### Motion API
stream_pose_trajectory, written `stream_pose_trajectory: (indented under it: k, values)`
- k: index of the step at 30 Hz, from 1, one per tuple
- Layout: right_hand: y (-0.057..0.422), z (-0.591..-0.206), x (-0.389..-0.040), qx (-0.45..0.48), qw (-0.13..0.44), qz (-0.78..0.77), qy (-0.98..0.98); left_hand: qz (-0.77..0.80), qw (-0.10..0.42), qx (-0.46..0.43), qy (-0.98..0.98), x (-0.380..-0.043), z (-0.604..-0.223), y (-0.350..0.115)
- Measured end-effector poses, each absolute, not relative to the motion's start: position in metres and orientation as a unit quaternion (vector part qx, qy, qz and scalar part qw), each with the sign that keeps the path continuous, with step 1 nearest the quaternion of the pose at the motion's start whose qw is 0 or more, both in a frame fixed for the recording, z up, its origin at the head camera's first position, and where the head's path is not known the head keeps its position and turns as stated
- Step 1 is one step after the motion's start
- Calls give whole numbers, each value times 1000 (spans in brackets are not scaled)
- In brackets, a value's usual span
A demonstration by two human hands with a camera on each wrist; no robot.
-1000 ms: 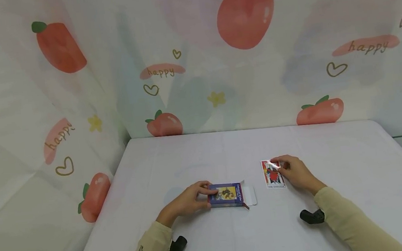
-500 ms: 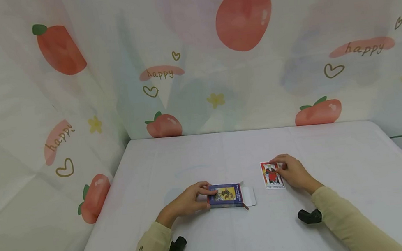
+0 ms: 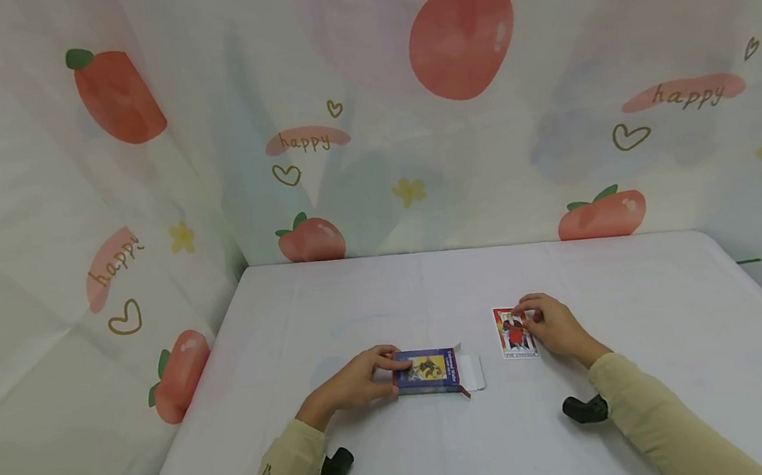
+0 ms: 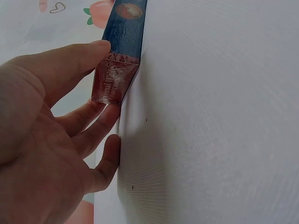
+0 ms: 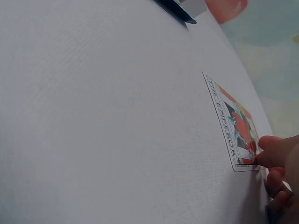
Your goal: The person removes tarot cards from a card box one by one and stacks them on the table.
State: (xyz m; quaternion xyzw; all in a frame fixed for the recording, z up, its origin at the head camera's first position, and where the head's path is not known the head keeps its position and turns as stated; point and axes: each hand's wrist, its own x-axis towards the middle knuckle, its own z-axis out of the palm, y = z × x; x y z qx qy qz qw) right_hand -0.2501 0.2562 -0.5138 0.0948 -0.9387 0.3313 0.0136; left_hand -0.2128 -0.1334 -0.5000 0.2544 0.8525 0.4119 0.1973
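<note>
Slightly lower in view now, the fruit-print wall (image 3: 469, 141) backs a white surface (image 3: 461, 448), left hand (image 3: 355, 379) gripping a box (image 3: 430, 370), right hand (image 3: 558, 331) a card (image 3: 514, 338).

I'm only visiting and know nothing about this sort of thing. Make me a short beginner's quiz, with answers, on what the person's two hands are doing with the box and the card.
1. Multiple choice: which hand is touching the rectangular, white-bordered card with a red picture?
A) the left hand
B) the right hand
C) neither

2. True or false: on the flat blue cardboard box with a yellow picture, the end with the white flap is the one nearer the card.

3. Fill in: seen from the right wrist, the card's printed title reads "THE ____".

Key: 1. B; 2. True; 3. EMPEROR
</note>
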Motion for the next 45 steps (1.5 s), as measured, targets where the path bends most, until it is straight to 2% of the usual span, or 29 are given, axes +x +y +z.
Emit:
stream_pose_trajectory:
  k: [9,18,29,37,45]
  values:
    - [257,-516,-247,91,20,352,-931,416,203,247,851,-212,-501,-132]
    - [260,-511,-240,43,23,428,-903,407,205,249,854,-212,-498,-133]
    - [238,-486,-222,85,44,424,-901,412,205,246,853,-213,-498,-133]
    - [221,-485,-205,145,66,412,-897,416,206,250,850,-213,-500,-133]
    - [209,-488,-190,162,40,395,-904,409,203,260,851,-214,-499,-133]
